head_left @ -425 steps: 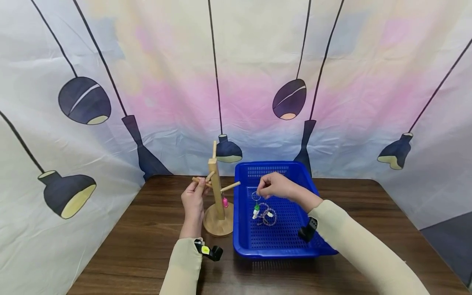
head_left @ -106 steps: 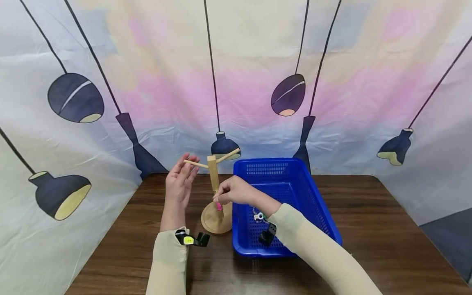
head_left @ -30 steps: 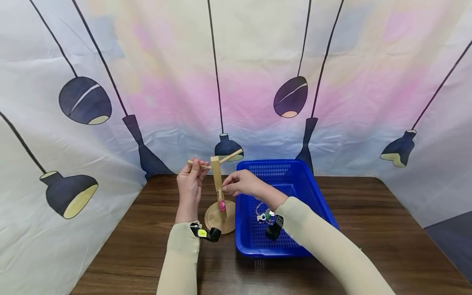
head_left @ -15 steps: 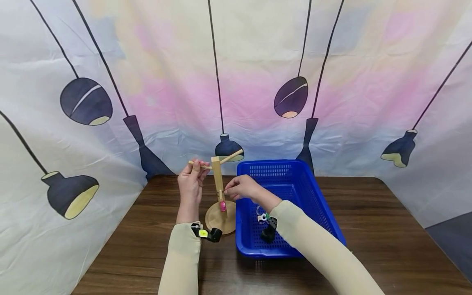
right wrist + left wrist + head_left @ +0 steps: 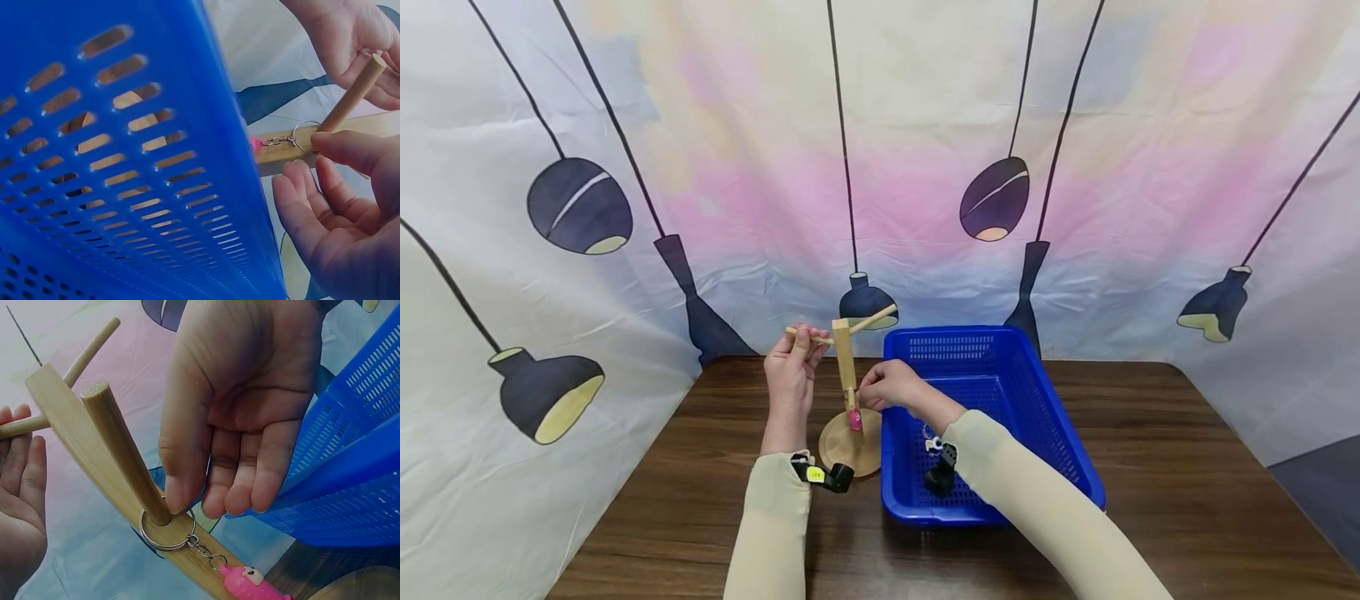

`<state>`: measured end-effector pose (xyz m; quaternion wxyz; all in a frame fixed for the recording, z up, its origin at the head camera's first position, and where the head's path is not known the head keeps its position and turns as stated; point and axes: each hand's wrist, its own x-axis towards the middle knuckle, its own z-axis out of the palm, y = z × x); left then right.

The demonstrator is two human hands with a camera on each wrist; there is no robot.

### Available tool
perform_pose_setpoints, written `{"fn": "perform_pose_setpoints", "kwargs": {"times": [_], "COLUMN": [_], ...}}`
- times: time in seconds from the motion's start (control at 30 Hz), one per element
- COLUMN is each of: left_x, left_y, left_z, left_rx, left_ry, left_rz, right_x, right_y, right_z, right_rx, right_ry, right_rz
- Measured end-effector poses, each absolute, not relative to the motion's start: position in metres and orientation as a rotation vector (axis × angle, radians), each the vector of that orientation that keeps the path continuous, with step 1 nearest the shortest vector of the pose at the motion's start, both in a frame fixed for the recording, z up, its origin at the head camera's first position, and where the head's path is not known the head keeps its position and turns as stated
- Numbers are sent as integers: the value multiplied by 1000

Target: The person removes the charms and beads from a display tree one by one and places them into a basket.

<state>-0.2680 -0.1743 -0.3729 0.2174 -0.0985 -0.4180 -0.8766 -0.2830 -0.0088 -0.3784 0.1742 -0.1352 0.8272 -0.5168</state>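
My left hand (image 5: 788, 383) pinches an upper peg of a wooden peg stand (image 5: 846, 358), thumb on the near side. A pink figure keychain (image 5: 855, 419) hangs low on the stand. Its metal ring (image 5: 143, 532) is looped around the base of the lower peg (image 5: 125, 450) that points toward me. Beside that peg is my right hand (image 5: 895, 387), its thumb tip right at the ring in both wrist views. The other right fingers (image 5: 294, 206) are loosely bent and apart from the thumb, with nothing between them.
A blue perforated basket (image 5: 1075, 442) stands just right of the stand, under my right forearm. Inside lies a small white charm (image 5: 933, 445), partly hidden by the wrist camera (image 5: 940, 472). The brown wooden table (image 5: 692, 500) ends at a printed cloth backdrop (image 5: 760, 208).
Since the oldest frame, the stand has turned and the right hand has left the basket. The left hand has taken hold of the upper peg. Lately the right hand has lowered slightly.
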Motion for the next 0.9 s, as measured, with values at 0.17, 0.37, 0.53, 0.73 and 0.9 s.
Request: {"fn": "perform_pose_setpoints", "kwargs": {"times": [0.17, 0.37, 0.53, 0.73, 0.9], "left_x": [-270, -269, -269, -269, -269], "left_y": [-174, -173, -173, -173, -174], "left_z": [-373, -372, -373, -373, -374], "left_rx": [-257, -266, -285, -283, -297], "left_ry": [-1152, -1147, -1160, -1164, -1145], "left_rz": [-2433, -2429, -2423, -2419, -2426], "right_x": [-284, -284, -284, -283, -282], "right_y": [-12, -14, -13, -12, -11], "right_z": [-382, -381, -380, -379, -379], "right_rx": [-391, -407, -403, -415, -423], "right_ry": [2377, 2371, 2359, 2353, 2351], "right_rz": [-1471, -1487, -1493, -1485, -1477]}}
